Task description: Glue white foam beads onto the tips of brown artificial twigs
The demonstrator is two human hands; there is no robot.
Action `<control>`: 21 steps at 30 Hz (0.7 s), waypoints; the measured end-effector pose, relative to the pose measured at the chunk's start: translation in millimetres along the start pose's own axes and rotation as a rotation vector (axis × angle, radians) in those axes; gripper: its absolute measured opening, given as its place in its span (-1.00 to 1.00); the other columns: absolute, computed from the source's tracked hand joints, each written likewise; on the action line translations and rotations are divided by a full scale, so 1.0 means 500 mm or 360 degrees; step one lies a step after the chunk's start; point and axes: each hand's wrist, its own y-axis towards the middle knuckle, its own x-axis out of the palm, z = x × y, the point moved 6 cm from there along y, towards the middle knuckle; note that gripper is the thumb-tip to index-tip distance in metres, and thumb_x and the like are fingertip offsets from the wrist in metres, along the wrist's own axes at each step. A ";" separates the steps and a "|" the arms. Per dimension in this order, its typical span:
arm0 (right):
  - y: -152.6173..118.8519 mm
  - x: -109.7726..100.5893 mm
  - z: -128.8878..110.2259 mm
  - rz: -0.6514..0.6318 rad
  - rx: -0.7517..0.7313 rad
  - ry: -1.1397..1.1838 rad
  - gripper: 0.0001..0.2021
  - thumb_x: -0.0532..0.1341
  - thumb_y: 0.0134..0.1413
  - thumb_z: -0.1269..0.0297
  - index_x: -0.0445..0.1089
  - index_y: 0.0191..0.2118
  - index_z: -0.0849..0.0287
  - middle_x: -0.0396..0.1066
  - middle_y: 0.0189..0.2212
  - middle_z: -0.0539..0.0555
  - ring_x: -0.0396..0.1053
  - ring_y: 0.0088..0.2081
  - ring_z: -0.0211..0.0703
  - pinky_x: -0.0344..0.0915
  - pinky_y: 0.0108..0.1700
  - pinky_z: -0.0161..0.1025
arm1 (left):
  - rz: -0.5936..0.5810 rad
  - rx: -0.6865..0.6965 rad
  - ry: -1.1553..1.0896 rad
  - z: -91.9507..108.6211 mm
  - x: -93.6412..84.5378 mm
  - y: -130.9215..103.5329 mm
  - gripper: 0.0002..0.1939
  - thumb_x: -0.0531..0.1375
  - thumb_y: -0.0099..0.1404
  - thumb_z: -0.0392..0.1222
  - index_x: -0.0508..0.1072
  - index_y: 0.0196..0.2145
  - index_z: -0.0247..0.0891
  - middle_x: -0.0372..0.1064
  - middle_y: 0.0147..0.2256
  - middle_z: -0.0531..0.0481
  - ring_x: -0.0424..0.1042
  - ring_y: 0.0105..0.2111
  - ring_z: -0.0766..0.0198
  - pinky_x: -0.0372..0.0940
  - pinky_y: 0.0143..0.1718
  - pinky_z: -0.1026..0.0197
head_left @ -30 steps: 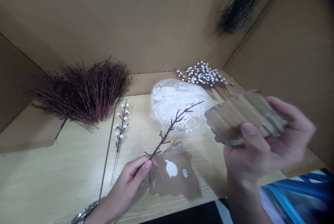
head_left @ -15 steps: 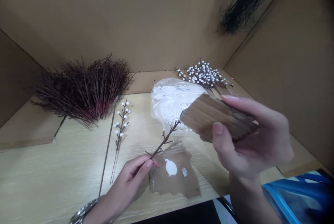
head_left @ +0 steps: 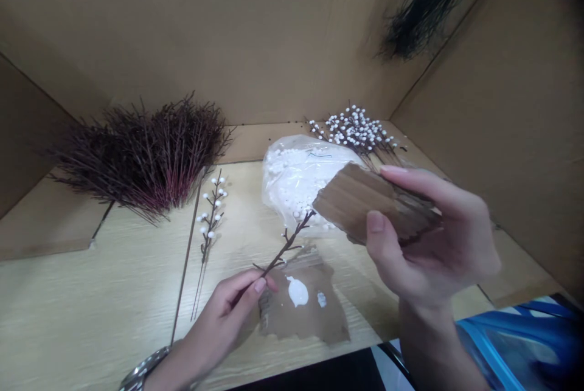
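Observation:
Between its thumb and fingers my left hand point(head_left: 237, 303) pinches a brown twig point(head_left: 287, 247), whose branched tip points up and right. My right hand point(head_left: 433, 233) grips a torn cardboard piece point(head_left: 360, 202) by its right part, raised over the table. The cardboard's left corner is close to the twig's tip. Beneath the twig lies a flat cardboard sheet point(head_left: 319, 324) bearing a white glue-like puddle point(head_left: 298, 292) and a smaller white spot. Behind it is a clear plastic bag point(head_left: 292, 172) of small white balls, partly covered by the raised cardboard.
A twig with white balls point(head_left: 211, 214) lies left of the bag. Dark bare twigs point(head_left: 159, 154) are heaped at the back left, and white-tipped twigs point(head_left: 356, 129) at the back right. Cardboard walls point(head_left: 274, 38) surround the table. Dark strands point(head_left: 424, 14) hang upper right; something blue point(head_left: 515, 342) is lower right.
My right hand and its cardboard piece have shifted slightly left. My left hand and the twig look almost unmoved.

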 end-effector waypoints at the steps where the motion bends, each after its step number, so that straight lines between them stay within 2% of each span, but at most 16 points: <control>1: 0.001 0.001 0.000 -0.0020 -0.0007 -0.0007 -0.38 0.30 -0.05 0.55 0.44 0.19 0.04 0.57 -0.06 -0.01 0.55 -0.12 -0.04 0.57 -0.15 -0.15 | 0.0001 0.0002 0.0002 0.000 0.000 0.000 -0.57 0.02 0.49 0.16 0.54 -0.21 -0.18 -0.06 -0.56 0.15 0.10 -0.47 0.22 0.05 -0.39 0.20; 4: 0.002 0.006 -0.002 -0.0114 -0.0037 -0.0031 -0.37 0.29 -0.07 0.58 0.45 0.17 0.03 0.58 -0.08 -0.04 0.54 -0.13 -0.08 0.56 -0.23 -0.22 | 0.0026 0.0008 0.0005 0.002 -0.002 0.000 -0.57 0.03 0.48 0.15 0.54 -0.21 -0.19 -0.06 -0.56 0.15 0.09 -0.48 0.23 0.05 -0.40 0.21; 9: 0.002 0.001 0.001 -0.0024 -0.0001 -0.0041 -0.41 0.28 -0.03 0.55 0.46 0.17 0.04 0.59 -0.08 0.00 0.55 -0.14 -0.02 0.57 -0.19 -0.13 | 0.0012 -0.0020 0.0003 0.002 -0.002 -0.001 -0.58 0.03 0.48 0.14 0.54 -0.21 -0.20 -0.06 -0.56 0.16 0.03 -0.52 0.26 0.03 -0.44 0.22; 13: 0.005 0.003 -0.002 -0.0089 0.0007 -0.0036 -0.41 0.28 -0.04 0.55 0.47 0.15 -0.01 0.59 -0.10 -0.03 0.54 -0.17 -0.04 0.55 -0.27 -0.16 | 0.0017 -0.0030 -0.0001 0.002 -0.003 -0.002 -0.56 0.04 0.47 0.16 0.54 -0.21 -0.21 -0.04 -0.55 0.16 0.03 -0.52 0.27 -0.02 -0.48 0.23; 15: 0.008 -0.012 0.000 0.0063 0.0072 -0.0043 -0.45 0.30 -0.03 0.50 0.49 0.13 -0.02 0.58 -0.09 -0.02 0.52 -0.16 -0.01 0.53 -0.20 -0.10 | 0.0027 -0.0042 -0.0041 -0.003 -0.003 -0.001 -0.56 0.05 0.47 0.17 0.54 -0.21 -0.22 -0.05 -0.55 0.16 0.01 -0.53 0.28 -0.05 -0.50 0.24; 19: -0.007 -0.057 0.021 0.0640 0.0253 -0.0082 -0.56 0.37 -0.05 0.30 0.57 0.03 0.05 0.52 -0.10 0.06 0.47 -0.12 0.11 0.38 0.01 0.07 | 0.0035 -0.0074 -0.0206 -0.020 -0.003 0.001 -0.56 0.07 0.46 0.20 0.51 -0.20 -0.22 -0.08 -0.54 0.17 -0.04 -0.53 0.31 -0.10 -0.52 0.26; 21: -0.022 -0.059 0.040 0.0722 0.0335 -0.0064 -0.58 0.38 -0.05 0.25 0.58 0.01 0.06 0.50 -0.09 0.09 0.45 -0.07 0.18 0.33 0.06 0.13 | 0.0022 -0.0092 -0.0331 -0.027 0.000 0.002 -0.55 0.08 0.44 0.22 0.49 -0.21 -0.23 -0.10 -0.53 0.18 -0.08 -0.53 0.32 -0.13 -0.53 0.27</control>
